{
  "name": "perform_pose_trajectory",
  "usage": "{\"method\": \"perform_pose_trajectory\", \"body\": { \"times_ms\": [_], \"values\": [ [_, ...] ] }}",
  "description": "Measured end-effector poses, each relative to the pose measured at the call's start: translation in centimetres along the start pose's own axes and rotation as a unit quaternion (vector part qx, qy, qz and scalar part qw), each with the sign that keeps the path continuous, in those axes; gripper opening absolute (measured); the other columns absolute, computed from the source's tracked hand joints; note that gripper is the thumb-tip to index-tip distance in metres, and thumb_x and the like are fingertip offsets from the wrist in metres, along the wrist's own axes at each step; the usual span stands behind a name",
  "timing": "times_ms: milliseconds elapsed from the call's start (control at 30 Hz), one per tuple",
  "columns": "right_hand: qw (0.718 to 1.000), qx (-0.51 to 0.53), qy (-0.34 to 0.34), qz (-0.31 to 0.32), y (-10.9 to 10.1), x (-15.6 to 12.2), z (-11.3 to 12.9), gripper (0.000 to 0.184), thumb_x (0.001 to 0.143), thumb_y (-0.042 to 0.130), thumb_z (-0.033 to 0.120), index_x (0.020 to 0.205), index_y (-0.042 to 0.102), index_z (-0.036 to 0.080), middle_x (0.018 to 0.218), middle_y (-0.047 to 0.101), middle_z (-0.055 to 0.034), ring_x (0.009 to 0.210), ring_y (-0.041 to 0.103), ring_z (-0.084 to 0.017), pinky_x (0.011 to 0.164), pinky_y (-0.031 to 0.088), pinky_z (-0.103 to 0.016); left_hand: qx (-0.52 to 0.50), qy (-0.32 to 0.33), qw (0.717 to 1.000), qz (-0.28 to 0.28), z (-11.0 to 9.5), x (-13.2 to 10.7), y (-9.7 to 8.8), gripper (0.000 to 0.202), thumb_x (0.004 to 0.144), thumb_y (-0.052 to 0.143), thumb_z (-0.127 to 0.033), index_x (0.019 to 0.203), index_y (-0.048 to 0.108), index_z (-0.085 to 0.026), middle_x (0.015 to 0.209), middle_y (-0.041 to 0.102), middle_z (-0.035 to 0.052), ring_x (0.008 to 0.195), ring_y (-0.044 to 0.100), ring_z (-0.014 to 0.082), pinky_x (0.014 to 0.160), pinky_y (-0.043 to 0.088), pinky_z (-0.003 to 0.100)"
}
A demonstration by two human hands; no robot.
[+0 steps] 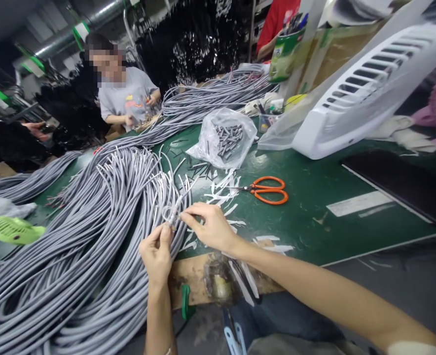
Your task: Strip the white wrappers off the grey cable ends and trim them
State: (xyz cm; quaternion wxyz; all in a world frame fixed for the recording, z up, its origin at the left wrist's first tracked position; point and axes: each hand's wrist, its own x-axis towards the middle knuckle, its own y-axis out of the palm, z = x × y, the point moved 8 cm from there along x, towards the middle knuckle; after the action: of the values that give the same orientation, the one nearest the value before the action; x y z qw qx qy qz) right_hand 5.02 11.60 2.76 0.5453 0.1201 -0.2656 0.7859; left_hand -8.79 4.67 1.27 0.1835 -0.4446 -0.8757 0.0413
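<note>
My left hand [158,254] is closed at the near edge of the cable bundle, thumb and forefinger pinching the end of a grey cable. A pale, thin loop [169,213] curls up just above those fingertips. From the right, my right hand [212,226] reaches in with thumb and forefinger pinched together beside the loop; what lies between them is too small to make out. Many grey cables [103,207] with whitish ends lie in long curves under and left of my hands. Orange-handled scissors [268,190] rest on the green table [299,222], among white strips [221,190].
Behind the strips sits a clear bag [227,138] of short dark tubes. A white fan [369,88] leans at the right near a black panel [399,182]. A wooden board [192,276] lines the near edge. A person in grey [127,93] works across the table.
</note>
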Motion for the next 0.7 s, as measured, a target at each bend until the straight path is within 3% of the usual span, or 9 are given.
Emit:
{"method": "perform_pose_trajectory", "body": {
  "times_ms": [100,367,700],
  "values": [
    [1.0,0.01,-0.015,0.003,0.1,0.2,0.1,0.016,0.081,0.057,0.019,0.069,0.067,0.014,0.064,0.065,-0.0023,0.06,0.052,-0.011,0.058,0.038,-0.022,-0.024,-0.014,0.999,0.041,0.1,-0.1,0.4,0.035,0.073,0.059,-0.044,0.059,0.061,-0.012,0.042,0.034,-0.0049,0.036,0.025,0.0043,0.034,0.019,0.018],
    [0.997,0.07,0.002,0.044,0.7,0.5,-0.2,0.012,0.077,0.06,0.016,0.067,0.066,0.015,0.062,0.063,-0.0009,0.062,0.05,-0.012,0.061,0.039,-0.024,-0.088,-0.045,0.991,0.086,0.5,0.0,0.9,0.038,0.072,0.061,-0.047,0.058,0.06,-0.012,0.043,0.03,-0.0054,0.036,0.021,0.0031,0.033,0.014,0.017],
    [0.984,0.164,0.034,0.065,1.4,0.5,-0.7,0.024,0.08,0.057,0.029,0.065,0.066,0.013,0.062,0.062,-0.0018,0.06,0.049,-0.01,0.054,0.037,-0.021,-0.106,-0.052,0.99,0.084,0.3,-0.1,1.1,0.038,0.07,0.063,-0.047,0.055,0.056,-0.012,0.043,0.028,-0.0059,0.037,0.021,0.0033,0.034,0.014,0.017]
  ]
}}
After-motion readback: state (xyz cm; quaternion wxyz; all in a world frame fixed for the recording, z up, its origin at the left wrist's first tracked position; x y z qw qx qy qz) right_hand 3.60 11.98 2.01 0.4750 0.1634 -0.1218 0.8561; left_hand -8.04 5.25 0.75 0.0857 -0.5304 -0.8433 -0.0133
